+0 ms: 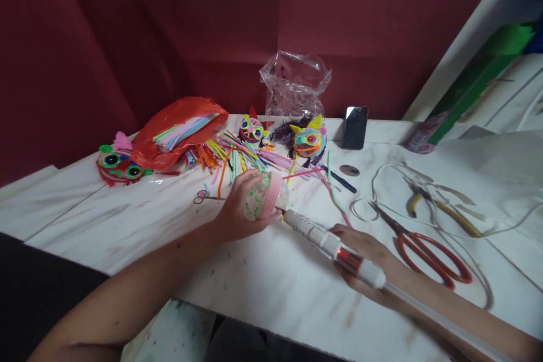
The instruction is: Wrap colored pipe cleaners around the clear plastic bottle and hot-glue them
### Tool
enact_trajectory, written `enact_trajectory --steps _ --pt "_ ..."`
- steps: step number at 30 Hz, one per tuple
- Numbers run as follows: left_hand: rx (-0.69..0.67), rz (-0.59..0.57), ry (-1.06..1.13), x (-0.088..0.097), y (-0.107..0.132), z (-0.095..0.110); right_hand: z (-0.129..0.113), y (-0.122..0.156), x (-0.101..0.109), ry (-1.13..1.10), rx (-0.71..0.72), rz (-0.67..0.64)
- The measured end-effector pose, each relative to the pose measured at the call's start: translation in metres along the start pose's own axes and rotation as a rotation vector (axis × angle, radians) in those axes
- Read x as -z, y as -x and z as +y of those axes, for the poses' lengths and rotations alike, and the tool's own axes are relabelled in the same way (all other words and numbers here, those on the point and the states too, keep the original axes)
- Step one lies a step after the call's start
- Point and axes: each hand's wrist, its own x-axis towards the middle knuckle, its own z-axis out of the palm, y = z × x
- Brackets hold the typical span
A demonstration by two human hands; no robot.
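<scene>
My left hand (237, 209) is closed around a rounded, pale craft piece (253, 201) with green specks. Rows of pink pipe cleaner (272, 195) cover its right side. In my right hand (360, 249) is a white hot glue pen (311, 229) with a red section; a long pale stick or cord trails from its rear. Its metal tip points left and reaches the pink rows; whether it touches cannot be made out. My right fingers are partly hidden behind the pen. Loose pipe cleaners (237, 153) in many colours lie just beyond my left hand.
Three decorated animal faces stand behind: a red-green one (121, 165), a small pink one (252, 129) and a yellow-eared one (309, 140). Around them are a red bag (178, 110), clear bag (292, 85) and phone (355, 127). Scissors (432, 254), pliers (452, 218) and cable (509, 229) lie right.
</scene>
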Motion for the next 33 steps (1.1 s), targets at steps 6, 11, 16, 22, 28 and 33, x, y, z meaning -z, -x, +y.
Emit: enact_trajectory --steps 6,11,16,22,28,33 --pt "-0.008 -0.013 -0.011 0.0003 0.001 -0.0028 0.0002 -0.0004 -0.0004 -0.124 0.054 0.017" --pt "0.004 -0.021 -0.019 0.001 -0.0005 -0.0013 0.0013 0.0002 -0.0017 -0.094 0.03 0.038" --pt "-0.001 -0.01 0.015 0.0006 -0.0014 0.0004 0.0018 0.0025 -0.0024 -0.108 -0.005 0.034" --pt "0.018 0.002 0.014 -0.0008 0.0 -0.0005 -0.0029 0.002 -0.0008 -0.102 -0.07 0.01" --pt "-0.008 -0.017 0.016 0.0 0.0008 -0.0043 0.0007 0.0001 -0.0067 -0.14 0.051 0.05" --pt "0.01 -0.035 -0.004 0.0006 0.0023 -0.0055 0.0035 0.0022 -0.008 -0.08 0.004 0.046"
